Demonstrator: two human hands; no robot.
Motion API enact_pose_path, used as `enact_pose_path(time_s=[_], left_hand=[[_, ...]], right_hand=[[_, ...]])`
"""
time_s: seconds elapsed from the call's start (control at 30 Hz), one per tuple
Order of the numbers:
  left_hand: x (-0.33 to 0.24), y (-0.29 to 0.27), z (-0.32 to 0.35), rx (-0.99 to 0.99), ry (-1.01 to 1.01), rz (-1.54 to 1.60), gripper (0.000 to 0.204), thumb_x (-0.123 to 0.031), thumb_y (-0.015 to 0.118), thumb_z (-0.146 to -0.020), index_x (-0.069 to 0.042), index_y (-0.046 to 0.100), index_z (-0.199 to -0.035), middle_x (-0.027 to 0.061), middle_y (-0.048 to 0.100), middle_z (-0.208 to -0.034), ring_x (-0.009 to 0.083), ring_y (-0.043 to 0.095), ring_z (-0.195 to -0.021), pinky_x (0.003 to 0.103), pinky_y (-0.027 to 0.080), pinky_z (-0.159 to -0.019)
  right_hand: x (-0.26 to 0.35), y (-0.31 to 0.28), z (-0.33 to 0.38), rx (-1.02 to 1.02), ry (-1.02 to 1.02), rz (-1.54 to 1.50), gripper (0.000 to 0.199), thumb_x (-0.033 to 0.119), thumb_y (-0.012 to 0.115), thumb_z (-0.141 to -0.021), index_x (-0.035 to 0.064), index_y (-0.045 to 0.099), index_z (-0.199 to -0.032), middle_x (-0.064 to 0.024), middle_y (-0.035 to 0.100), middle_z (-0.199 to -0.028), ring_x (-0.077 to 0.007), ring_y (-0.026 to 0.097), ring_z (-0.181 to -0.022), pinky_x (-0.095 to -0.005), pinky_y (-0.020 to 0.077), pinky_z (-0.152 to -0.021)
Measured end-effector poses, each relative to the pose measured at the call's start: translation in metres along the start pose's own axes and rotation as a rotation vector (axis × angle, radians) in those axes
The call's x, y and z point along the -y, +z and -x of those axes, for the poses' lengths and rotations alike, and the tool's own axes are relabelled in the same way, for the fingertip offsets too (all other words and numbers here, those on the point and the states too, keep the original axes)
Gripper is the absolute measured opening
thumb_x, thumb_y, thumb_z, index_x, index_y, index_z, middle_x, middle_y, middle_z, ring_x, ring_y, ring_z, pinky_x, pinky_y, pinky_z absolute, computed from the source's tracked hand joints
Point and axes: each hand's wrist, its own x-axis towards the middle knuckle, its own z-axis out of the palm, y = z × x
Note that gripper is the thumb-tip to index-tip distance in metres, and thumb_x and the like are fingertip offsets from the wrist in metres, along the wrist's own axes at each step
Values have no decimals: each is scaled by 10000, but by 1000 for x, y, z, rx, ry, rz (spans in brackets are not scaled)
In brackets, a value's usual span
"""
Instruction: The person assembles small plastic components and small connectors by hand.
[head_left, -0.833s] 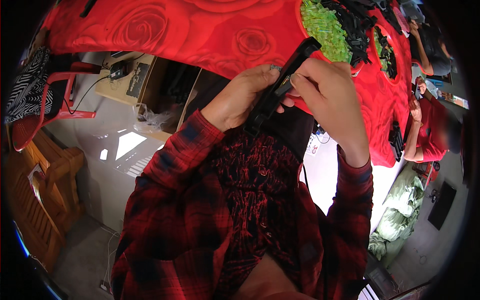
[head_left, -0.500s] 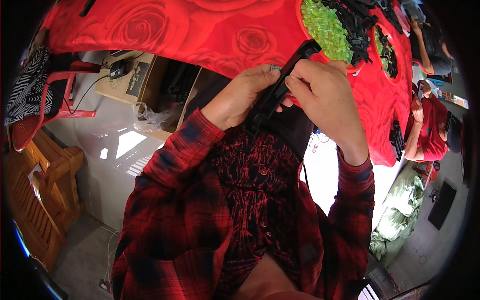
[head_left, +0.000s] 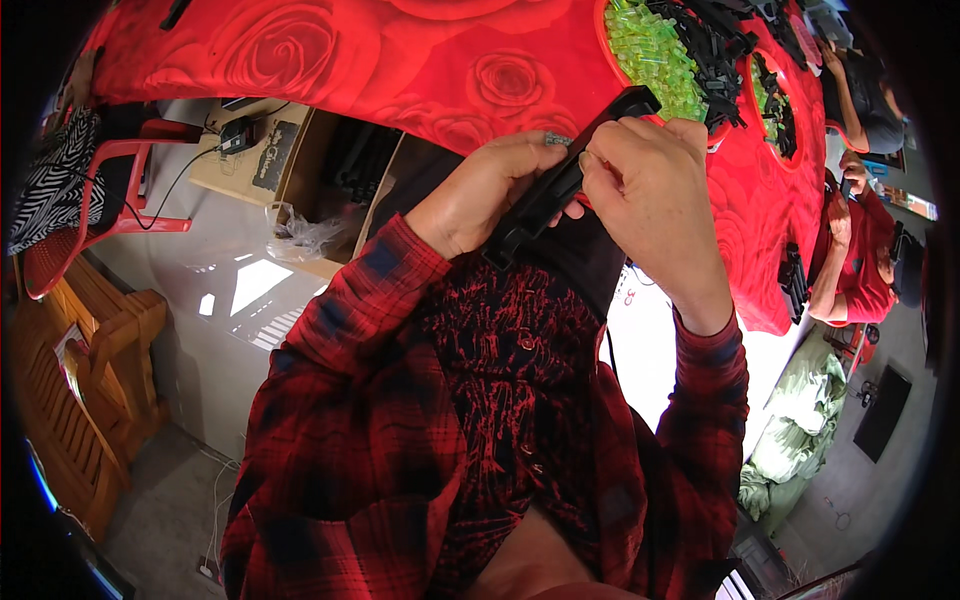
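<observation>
A long black plastic part [head_left: 548, 193] with raised ends is held aslant between my hands, above my lap and near the table edge. My left hand [head_left: 487, 185] grips it from the left, thumb on top and fingers underneath. My right hand [head_left: 650, 195] is closed at its right side, fingertips pinched against the part; anything small inside that pinch is hidden. Just beyond the upper end of the part stands a red-rimmed tray [head_left: 603, 45] with yellow-green translucent pieces [head_left: 652, 65] and black plastic pieces [head_left: 712, 60].
A red rose-patterned cloth [head_left: 400, 75] covers the table. A smaller red tray [head_left: 795, 150] holds mixed pieces. Cardboard boxes [head_left: 300, 185] stand below the table edge, a red chair [head_left: 130, 228] and wooden bench [head_left: 110, 340] at left. Another person [head_left: 860, 260] sits at right.
The black part has shifted slightly, its upper end now a little farther right. My right hand has turned slightly, its fingertips still at the part. My left hand keeps its hold.
</observation>
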Motion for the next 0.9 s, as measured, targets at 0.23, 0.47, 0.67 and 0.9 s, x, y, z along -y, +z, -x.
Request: enact_pose_path(time_s=[0.23, 0.47, 0.67, 0.9], left_hand=[[2, -5, 1, 56, -42, 194, 315, -193, 507, -935, 21, 594, -1149, 117, 697, -1030, 237, 717, -874, 331, 575, -771], [-5, 2, 3, 47, -45, 182, 339, -123, 519, -910, 40, 563, -1203, 137, 684, -1079, 245, 722, -873, 329, 582, -782], [-6, 6, 3, 14, -15, 129, 298, -63, 585, -888, 23, 574, -1173, 121, 680, -1043, 241, 724, -890, 316, 575, -754], [-11, 20, 0, -31, 47, -176, 321, -78, 588, -889, 19, 582, -1195, 67, 654, -991, 171, 634, -846, 305, 508, -786]], right_hand=[[1, -3, 1, 12, -2, 35, 110, 82, 618, -813, 61, 591, -708, -83, 587, -684, -280, 608, -711, -413, 358, -792], [2, -6, -1, 22, -26, 99, 79, 82, 631, -793, 69, 608, -718, -67, 598, -691, -265, 620, -711, -418, 355, -807], [3, -10, -5, 75, -21, 116, 86, 94, 654, -770, 62, 616, -699, -73, 607, -683, -272, 630, -720, -420, 354, -803], [0, -9, -7, 184, -14, 174, 167, 179, 762, -691, 48, 681, -756, -100, 655, -740, -284, 660, -781, -423, 366, -830]])
